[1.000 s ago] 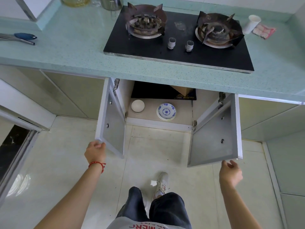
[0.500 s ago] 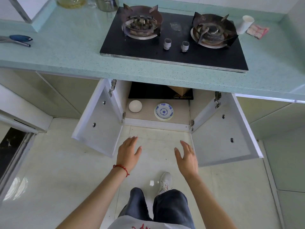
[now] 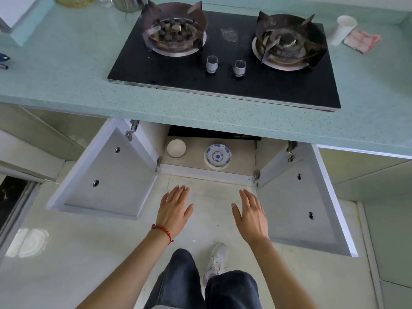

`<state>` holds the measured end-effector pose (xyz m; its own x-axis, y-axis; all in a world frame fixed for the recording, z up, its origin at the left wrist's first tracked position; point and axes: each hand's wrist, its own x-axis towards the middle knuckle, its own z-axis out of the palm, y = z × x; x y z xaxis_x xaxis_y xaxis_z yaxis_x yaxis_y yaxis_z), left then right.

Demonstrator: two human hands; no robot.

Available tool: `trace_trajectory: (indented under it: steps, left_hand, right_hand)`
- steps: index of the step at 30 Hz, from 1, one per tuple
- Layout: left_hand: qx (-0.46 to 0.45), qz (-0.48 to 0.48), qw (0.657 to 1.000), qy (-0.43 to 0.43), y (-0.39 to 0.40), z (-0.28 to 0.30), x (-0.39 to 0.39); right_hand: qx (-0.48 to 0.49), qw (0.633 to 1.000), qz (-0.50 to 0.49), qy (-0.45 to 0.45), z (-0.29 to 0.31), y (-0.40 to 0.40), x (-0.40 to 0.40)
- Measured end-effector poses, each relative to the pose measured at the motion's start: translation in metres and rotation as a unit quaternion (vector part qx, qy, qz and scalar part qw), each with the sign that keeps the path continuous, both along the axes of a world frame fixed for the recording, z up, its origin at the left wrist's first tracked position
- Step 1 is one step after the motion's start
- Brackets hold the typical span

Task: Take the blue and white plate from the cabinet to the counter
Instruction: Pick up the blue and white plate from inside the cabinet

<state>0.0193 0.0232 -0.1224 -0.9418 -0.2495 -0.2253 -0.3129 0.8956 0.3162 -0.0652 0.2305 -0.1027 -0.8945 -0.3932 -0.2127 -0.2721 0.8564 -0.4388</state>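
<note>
The blue and white plate [image 3: 217, 156] lies flat on the floor of the open cabinet [image 3: 191, 162] under the stove, near its front edge. A plain white bowl [image 3: 176, 148] sits to its left. My left hand [image 3: 175, 208], with a red bracelet at the wrist, hovers open in front of the cabinet, fingers spread. My right hand [image 3: 250, 216] is open too, level with it and a little to the right. Both hands are empty and short of the cabinet sill. The pale green counter [image 3: 66, 70] runs above.
Both cabinet doors stand wide open: the left door [image 3: 107, 175] and the right door [image 3: 298, 204] flank my hands. A black gas stove [image 3: 225, 63] fills the counter's middle. A white cup [image 3: 342, 29] and a cloth [image 3: 362, 40] sit at the right. My legs and one shoe [image 3: 216, 262] are below.
My hands let go of the two doors, which swung wide open, and came together in front of the cabinet. The view has since drawn closer to the cabinet.
</note>
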Motion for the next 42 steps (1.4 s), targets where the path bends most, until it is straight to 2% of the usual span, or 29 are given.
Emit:
trace_trajectory:
  steps: [9,18,31,38,42]
  left_hand:
    - [-0.007,-0.001,1.0,0.013,-0.001,-0.031,-0.069]
    - [-0.007,-0.043,0.998,0.041,-0.023,-0.102,-0.138]
    - [-0.02,-0.044,0.995,0.083,-0.036,-0.251,-0.225]
    - [-0.024,-0.05,0.99,0.127,-0.042,-0.338,-0.268]
    - [-0.015,-0.044,0.99,0.13,-0.041,-0.383,-0.286]
  right_hand:
    - [-0.005,1.0,-0.017,-0.018,-0.04,-0.001,-0.066]
    - [-0.019,0.999,-0.046,0.005,-0.108,-0.023,-0.114]
    - [-0.018,0.997,-0.028,0.063,-0.26,-0.042,-0.202]
    - [0.002,0.988,0.001,0.154,-0.345,-0.047,-0.239]
    - [0.0,0.987,0.012,0.158,-0.394,-0.045,-0.257]
